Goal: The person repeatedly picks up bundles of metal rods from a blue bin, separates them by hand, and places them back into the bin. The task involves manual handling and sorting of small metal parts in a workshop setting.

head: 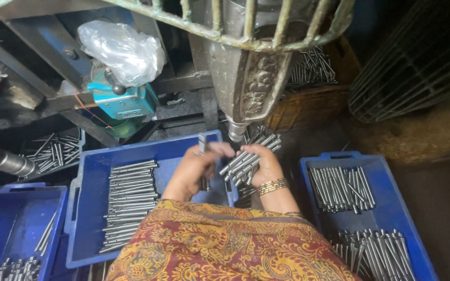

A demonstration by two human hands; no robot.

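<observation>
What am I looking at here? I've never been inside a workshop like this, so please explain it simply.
The single picture comes from a camera on a person's head, looking down at their own two hands. The right hand grips a bundle of thin metal rods. The left hand pinches one small metal piece beside it. Above them hangs the grey nose of a heavy machine. Below, blue plastic trays hold more rods: a middle tray with a neat row, a right tray with two piles, and a left tray, with few.
</observation>
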